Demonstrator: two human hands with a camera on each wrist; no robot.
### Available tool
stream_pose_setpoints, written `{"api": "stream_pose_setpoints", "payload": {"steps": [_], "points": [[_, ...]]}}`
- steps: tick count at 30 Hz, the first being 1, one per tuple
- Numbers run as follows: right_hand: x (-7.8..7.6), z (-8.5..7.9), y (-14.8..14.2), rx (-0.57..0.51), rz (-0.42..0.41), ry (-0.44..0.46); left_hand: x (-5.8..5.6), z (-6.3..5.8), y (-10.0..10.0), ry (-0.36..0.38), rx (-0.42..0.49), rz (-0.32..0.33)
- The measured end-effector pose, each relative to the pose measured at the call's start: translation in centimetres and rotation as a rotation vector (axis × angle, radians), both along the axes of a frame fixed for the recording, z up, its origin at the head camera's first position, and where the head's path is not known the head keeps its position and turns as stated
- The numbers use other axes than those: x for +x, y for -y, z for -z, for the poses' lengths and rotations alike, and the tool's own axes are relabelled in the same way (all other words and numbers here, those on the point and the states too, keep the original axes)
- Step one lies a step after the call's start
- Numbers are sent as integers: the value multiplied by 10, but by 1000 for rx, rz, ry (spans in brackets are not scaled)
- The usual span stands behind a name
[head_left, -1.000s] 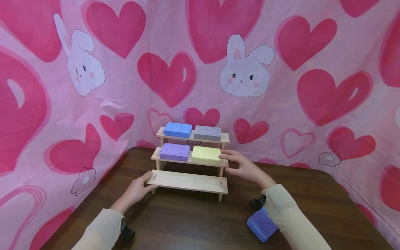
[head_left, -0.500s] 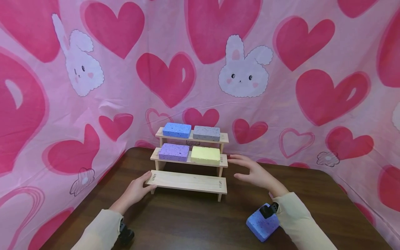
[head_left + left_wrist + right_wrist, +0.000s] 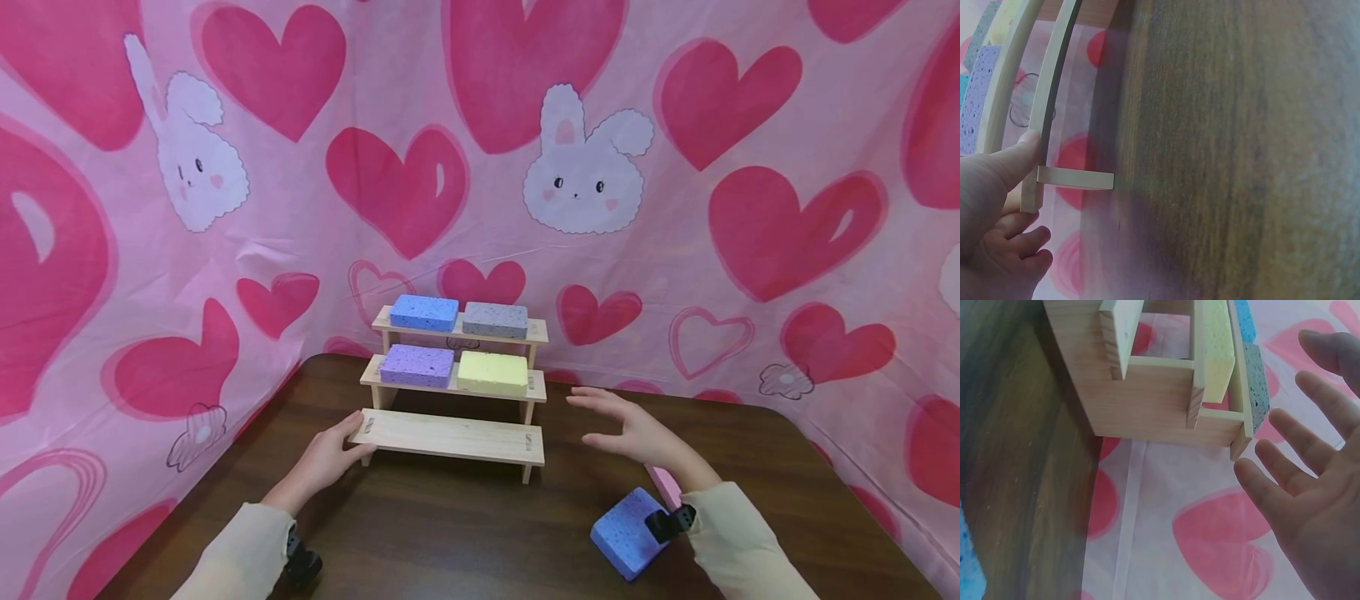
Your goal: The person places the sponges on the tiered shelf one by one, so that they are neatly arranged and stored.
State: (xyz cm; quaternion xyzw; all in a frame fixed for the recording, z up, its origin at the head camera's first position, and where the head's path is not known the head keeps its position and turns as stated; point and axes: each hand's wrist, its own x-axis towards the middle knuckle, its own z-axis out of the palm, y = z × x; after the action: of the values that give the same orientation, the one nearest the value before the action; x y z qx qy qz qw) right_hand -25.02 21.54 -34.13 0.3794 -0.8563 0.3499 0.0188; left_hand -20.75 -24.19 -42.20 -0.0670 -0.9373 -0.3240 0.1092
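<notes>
A three-step wooden display stand stands on the table. Its top step carries a blue sponge and a grey sponge; a purple sponge and a yellow sponge lie on the middle one. The lowest step is bare. My left hand grips that step's left end, thumb along the front edge, fingers curled round the end. To the right of the stand, my right hand hovers with fingers spread and nothing in it, also seen in the right wrist view.
A blue sponge lies on the dark wooden table at the front right, partly under the right wrist camera. Behind it, a pink block is mostly hidden by the right forearm. A pink heart-patterned cloth hangs behind the table.
My right hand has drawn away from the yellow sponge, moving right and slightly toward me. The pink block has come into view beneath the forearm. My left hand stays on the stand.
</notes>
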Motion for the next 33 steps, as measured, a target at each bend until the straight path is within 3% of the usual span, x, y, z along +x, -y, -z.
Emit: {"api": "stream_pose_setpoints", "payload": {"steps": [10,23,33], "points": [[9,11,-19,-4,-33,41,1,-1,-1,6,5,0],[19,35,-47,-5,-102,232,0,1,-1,10,6,-7],[27,58,-67,-18,-194,226,0,1,0,21,9,-6]]}}
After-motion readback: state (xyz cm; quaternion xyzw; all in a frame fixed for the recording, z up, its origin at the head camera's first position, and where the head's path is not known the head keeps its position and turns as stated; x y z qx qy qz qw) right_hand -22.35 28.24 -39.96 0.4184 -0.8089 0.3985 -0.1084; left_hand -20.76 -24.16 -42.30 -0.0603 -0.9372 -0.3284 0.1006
